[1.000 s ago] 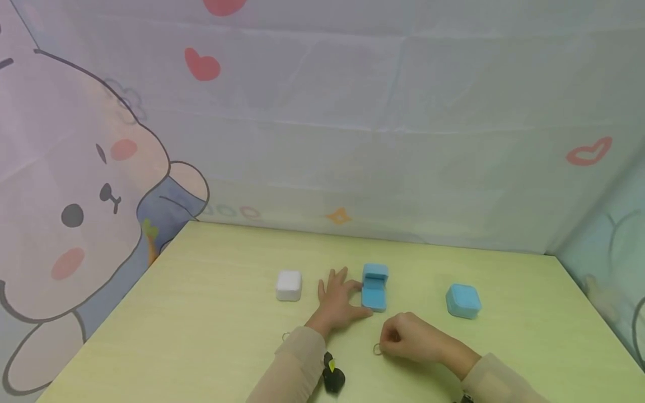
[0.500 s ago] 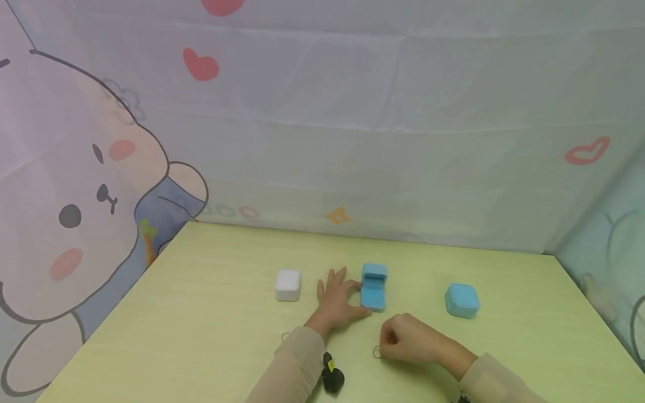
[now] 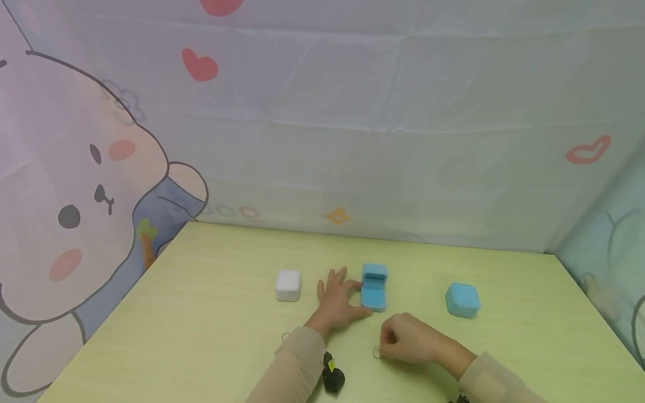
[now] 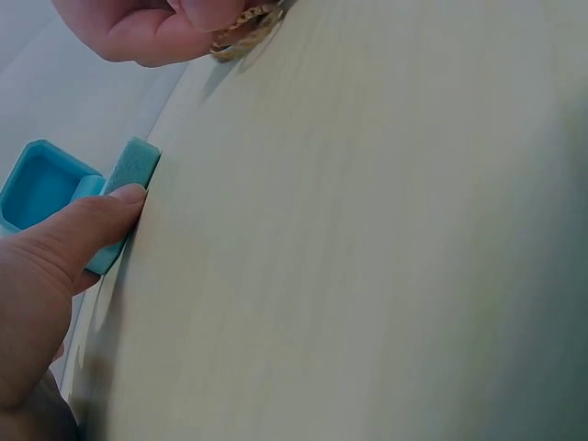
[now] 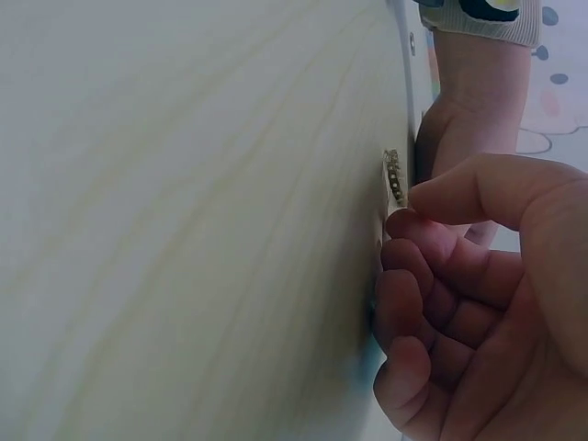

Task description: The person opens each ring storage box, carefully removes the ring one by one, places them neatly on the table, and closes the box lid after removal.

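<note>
An open light-blue ring box (image 3: 373, 301) stands on the table with its lid raised at the back. My left hand (image 3: 336, 305) holds it from the left, thumb at the front of the base and index finger at its side. The left wrist view shows the thumb (image 4: 92, 225) pressed on the box base (image 4: 135, 165). Closer to me, my right hand (image 3: 410, 340) pinches a thin ring (image 3: 377, 352) between thumb and index finger, low over the table. In the right wrist view this ring (image 5: 394, 176) has a beaded-looking band, and the other fingers are curled in.
A closed white box (image 3: 288, 285) sits left of my left hand, and a closed blue box (image 3: 462, 301) stands to the right. Another ring (image 3: 285, 336) lies beside my left sleeve. A black device (image 3: 332, 375) shows by the left forearm. A patterned curtain (image 3: 312, 140) hangs behind the table.
My right hand with the ring has shifted very slightly toward me since one second ago. The left hand and the open box stay in place.
</note>
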Demonstrator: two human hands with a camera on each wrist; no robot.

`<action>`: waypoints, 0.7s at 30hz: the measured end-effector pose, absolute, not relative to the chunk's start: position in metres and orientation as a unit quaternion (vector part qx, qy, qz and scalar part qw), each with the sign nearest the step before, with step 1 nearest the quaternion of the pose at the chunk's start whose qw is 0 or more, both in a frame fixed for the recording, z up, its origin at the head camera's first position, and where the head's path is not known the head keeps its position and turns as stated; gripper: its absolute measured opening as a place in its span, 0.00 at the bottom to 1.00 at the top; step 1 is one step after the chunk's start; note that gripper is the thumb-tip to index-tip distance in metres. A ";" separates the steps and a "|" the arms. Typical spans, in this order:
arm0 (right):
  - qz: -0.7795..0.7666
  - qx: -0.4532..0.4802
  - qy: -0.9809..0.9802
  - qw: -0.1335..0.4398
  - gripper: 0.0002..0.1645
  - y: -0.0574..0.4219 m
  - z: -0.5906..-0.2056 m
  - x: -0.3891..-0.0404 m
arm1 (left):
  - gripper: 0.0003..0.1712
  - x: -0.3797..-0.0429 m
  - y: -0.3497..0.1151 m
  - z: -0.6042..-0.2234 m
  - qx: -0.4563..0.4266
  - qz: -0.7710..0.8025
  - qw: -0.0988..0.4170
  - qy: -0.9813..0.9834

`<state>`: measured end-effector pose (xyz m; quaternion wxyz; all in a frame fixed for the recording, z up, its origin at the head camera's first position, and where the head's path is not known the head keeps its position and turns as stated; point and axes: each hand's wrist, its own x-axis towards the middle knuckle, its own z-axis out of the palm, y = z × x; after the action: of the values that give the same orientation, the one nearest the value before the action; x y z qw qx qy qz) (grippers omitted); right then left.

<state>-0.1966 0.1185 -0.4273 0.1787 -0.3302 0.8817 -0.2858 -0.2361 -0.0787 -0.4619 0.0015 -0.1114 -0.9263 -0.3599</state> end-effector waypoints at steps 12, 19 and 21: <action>-0.289 -0.331 0.881 0.178 0.10 0.118 -0.427 -0.196 | 0.32 -0.235 -0.078 -0.460 -0.107 -0.355 -0.004 -0.929; -0.289 -0.330 0.882 0.174 0.09 0.119 -0.429 -0.198 | 0.33 -0.234 -0.079 -0.459 -0.109 -0.354 -0.003 -0.929; -0.287 -0.326 0.884 0.174 0.09 0.118 -0.429 -0.199 | 0.33 -0.234 -0.079 -0.458 -0.109 -0.354 -0.003 -0.929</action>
<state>-0.1990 0.1185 -0.4293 0.1740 -0.3261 0.8838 -0.2868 -0.2342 -0.0789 -0.4584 -0.0028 -0.1093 -0.9288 -0.3542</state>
